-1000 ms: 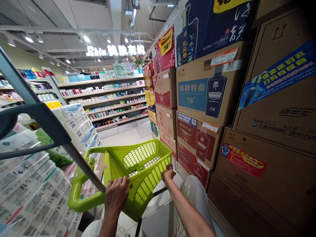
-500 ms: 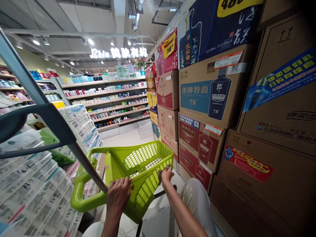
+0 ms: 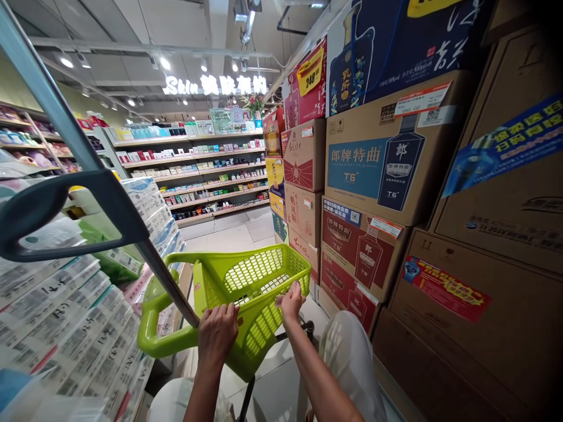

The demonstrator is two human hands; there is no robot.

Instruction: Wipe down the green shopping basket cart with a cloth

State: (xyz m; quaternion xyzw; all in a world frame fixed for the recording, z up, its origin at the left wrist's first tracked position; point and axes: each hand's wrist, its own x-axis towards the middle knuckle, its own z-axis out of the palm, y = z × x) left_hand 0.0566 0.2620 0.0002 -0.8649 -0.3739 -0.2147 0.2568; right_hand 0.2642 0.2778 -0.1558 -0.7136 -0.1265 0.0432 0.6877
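Note:
A lime-green plastic shopping basket (image 3: 255,346) with pierced walls and wheels stands low in front of me, with nothing seen inside it. My left hand (image 3: 217,331) is closed over its near rim, beside the foot of the metal pull bar (image 3: 176,302). That bar slants up to the left and carries a dark grey loop handle (image 3: 132,225). My right hand (image 3: 291,302) is at the basket's outer right side, fingers bent together near the rim. What lies between those fingers is too small to make out.
Stacked liquor cartons (image 3: 360,170) form a wall close on the right. Packs of tissue paper (image 3: 88,316) are piled on the left. Farther ahead, shelves of skincare goods (image 3: 211,170) stand beyond the pale tiled floor (image 3: 224,231). My bent knee (image 3: 352,363) is beside my right arm.
My right hand has turned and shifted slightly left and up along the basket's side; the brown thing seen at its fingers no longer shows clearly. My left hand keeps its hold. The view has shifted slightly.

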